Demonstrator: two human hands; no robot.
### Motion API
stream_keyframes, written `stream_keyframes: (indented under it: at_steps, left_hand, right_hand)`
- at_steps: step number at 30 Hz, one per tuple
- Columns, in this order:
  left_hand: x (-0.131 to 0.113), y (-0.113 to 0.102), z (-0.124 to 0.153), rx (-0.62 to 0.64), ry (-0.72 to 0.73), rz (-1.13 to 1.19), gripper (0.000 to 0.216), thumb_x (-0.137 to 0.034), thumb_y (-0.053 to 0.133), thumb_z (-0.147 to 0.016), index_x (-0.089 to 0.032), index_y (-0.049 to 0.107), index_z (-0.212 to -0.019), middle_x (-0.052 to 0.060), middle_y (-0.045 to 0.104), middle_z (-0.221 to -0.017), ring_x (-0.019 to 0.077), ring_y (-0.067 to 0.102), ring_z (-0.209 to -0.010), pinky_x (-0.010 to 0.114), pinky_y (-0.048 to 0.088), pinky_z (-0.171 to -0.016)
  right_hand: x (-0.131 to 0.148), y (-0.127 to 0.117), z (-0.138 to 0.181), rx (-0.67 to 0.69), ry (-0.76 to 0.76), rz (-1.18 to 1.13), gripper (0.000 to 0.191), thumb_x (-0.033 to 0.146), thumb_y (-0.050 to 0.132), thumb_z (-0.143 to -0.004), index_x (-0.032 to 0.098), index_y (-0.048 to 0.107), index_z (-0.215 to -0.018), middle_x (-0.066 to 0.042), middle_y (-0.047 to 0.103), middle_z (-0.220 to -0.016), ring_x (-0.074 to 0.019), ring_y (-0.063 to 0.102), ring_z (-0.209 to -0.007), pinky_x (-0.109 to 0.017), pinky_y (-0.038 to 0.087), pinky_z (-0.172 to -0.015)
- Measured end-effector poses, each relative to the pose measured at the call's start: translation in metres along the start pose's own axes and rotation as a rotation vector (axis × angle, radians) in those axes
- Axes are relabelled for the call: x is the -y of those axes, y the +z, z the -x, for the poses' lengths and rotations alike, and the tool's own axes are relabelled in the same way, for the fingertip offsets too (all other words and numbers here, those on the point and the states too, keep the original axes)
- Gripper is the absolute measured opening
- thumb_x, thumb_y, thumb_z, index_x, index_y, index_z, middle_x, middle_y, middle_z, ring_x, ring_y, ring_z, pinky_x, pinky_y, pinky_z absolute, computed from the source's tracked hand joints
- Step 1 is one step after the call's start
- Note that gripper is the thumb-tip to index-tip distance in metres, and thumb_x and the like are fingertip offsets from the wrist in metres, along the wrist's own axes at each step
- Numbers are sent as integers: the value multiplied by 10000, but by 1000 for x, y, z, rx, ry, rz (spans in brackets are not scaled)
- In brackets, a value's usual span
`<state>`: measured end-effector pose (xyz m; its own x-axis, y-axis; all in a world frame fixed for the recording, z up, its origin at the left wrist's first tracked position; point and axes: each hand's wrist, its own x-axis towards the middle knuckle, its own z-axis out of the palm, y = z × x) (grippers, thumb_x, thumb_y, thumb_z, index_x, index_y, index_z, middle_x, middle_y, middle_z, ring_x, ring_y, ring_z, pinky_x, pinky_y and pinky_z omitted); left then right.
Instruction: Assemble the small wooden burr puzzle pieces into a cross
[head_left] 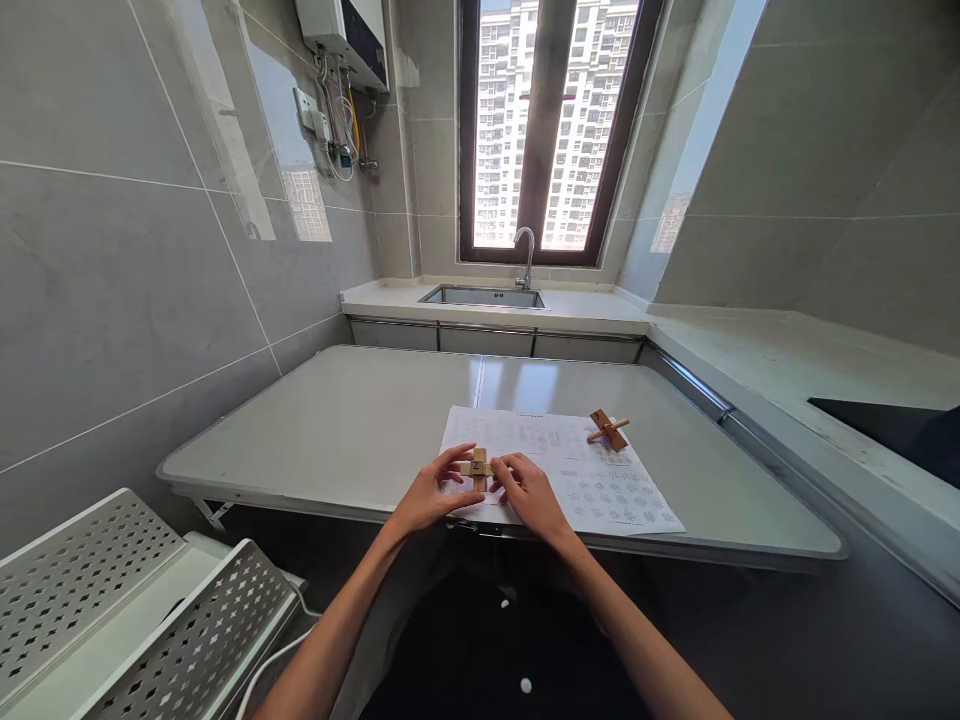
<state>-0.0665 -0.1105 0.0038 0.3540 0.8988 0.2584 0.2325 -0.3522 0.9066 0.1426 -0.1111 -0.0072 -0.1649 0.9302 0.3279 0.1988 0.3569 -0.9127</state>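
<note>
Between my two hands, just above the near edge of a printed paper sheet, is a light wooden interlocking puzzle (478, 468) shaped like a cross, with a dark "Z"-like mark on its face. My left hand (435, 492) grips it from the left, thumb below and fingers above. My right hand (529, 488) has its fingertips closed on the puzzle's right side. Under them lies the white sheet (540, 440) with rows of small line drawings. Near its upper right corner rests a darker wooden puzzle (609, 430), a flat brown plate crossed by a lighter stick.
A pale folding table (360, 420) carries the sheet. Behind it runs a white counter with a metal sink (484, 296) and tap (526, 258) below a window. A white perforated rack (217, 610) stands at lower left. Another counter (795, 350) lines the right wall.
</note>
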Motion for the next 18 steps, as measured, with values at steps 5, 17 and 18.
stream_keyframes:
  at_steps: [5,17,18]
  left_hand:
    - [1,2,-3,-29,-37,18,649,-430,807,-768,-229,576,-1340,122,661,-1277,210,682,-968,412,563,-915]
    - [-9,-2,-6,-6,-136,-79,450,-537,662,-870,-197,694,-1163,78,746,-1044,225,697,-985,347,540,-897]
    - [-10,-3,-7,5,-137,-85,447,-535,655,-877,-196,692,-1165,74,748,-1026,222,699,-973,344,537,-896]
  right_hand:
    - [-21,-60,4,-175,112,153,590,748,413,-924,227,675,-839,-59,716,-783,-229,680,-681,-324,504,-628]
    - [-69,-168,18,-437,523,841,573,632,342,-960,231,751,-934,-149,758,-903,-297,673,-802,-325,379,-608]
    - [-70,-168,19,-442,527,846,576,629,341,-962,227,752,-935,-154,758,-906,-301,675,-804,-327,380,-608]
